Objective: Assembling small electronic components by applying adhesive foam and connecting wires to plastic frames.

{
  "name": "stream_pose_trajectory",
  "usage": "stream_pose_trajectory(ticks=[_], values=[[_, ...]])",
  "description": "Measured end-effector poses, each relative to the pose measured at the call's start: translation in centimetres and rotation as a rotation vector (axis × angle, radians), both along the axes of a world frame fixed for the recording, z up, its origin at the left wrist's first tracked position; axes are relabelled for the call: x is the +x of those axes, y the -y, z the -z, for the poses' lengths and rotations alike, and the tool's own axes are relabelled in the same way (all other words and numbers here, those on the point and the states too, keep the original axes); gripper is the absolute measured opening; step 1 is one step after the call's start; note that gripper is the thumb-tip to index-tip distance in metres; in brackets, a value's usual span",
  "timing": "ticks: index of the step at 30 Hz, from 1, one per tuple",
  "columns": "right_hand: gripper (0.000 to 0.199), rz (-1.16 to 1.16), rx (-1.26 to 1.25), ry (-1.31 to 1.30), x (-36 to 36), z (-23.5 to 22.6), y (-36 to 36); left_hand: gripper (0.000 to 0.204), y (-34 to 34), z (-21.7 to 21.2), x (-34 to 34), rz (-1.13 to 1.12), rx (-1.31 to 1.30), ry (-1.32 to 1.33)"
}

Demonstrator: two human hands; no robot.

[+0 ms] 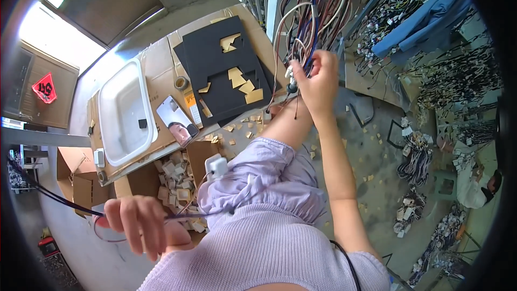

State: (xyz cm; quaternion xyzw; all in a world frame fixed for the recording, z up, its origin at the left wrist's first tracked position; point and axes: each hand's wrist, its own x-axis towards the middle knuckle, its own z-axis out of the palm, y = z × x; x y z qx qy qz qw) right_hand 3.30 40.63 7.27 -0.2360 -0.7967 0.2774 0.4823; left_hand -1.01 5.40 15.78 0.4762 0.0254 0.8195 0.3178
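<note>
Low on the left, my left hand [139, 222] has its fingers curled over a dark cable [64, 200]. The cable comes in from the left edge and leaves the hand toward my waist. A thin reddish wire loop [102, 233] hangs beside that hand. My right hand [319, 80] is raised at the top middle, closed round the lower end of a hanging bundle of coloured wires [323, 8]. Small white connectors [291, 71] show by its thumb. A white square plug-like block [216, 166] rests on my lap.
The cardboard-covered table [161, 56] bears a white tray [126, 113], black sheets [207, 40], a tape roll [181, 83] and a phone [176, 120]. Beneath stands a box of white pieces [175, 183]. Wire harnesses [417, 156] lie on the right; a person [474, 183] sits far right.
</note>
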Motion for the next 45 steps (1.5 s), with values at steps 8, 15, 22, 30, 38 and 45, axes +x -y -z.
stream_pose_trajectory(ticks=[8,15,22,30,38,45], values=[[0.034,-0.128,-0.084,-0.039,3.1,2.7,-9.3,0.059,1.6,4.5,1.8,-0.281,-0.871,-0.044],[0.027,-0.239,-0.161,0.045,5.1,0.3,-7.3,0.01,-3.9,9.6,0.3,-0.57,-1.167,0.067],[0.014,-0.4,-0.049,0.109,6.6,-2.5,-2.6,0.009,-7.9,10.2,-1.2,-0.586,-1.208,-0.188],[0.012,-0.593,-0.273,0.133,7.5,-0.8,2.0,0.024,-10.3,12.4,-1.5,-0.615,-0.936,-0.201],[0.023,-0.887,-0.151,0.15,3.1,-0.6,6.1,0.016,-12.2,12.1,-2.1,-0.29,-1.002,-0.275],[0.043,-0.149,-0.253,-0.267,1.7,-0.3,1.7,0.048,-7.4,11.5,-2.7,-0.472,-0.884,0.087]])
